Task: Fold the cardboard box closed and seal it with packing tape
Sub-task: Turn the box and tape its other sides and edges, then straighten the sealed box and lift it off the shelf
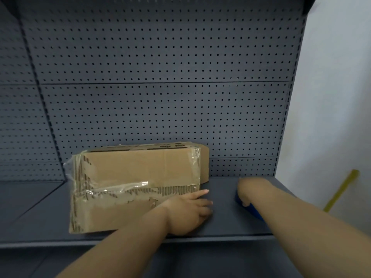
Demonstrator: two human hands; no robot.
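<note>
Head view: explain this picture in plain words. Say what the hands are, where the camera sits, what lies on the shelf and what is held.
No machine here: a person works with two bare hands, and the one picture comes from a camera worn on the head, looking forward and down. A worn cardboard box with loose clear tape lies on a dark shelf before a perforated back panel. The left hand rests with straight fingers at the box's right edge. The right hand covers a blue object; blur hides whether its grip has closed.
</note>
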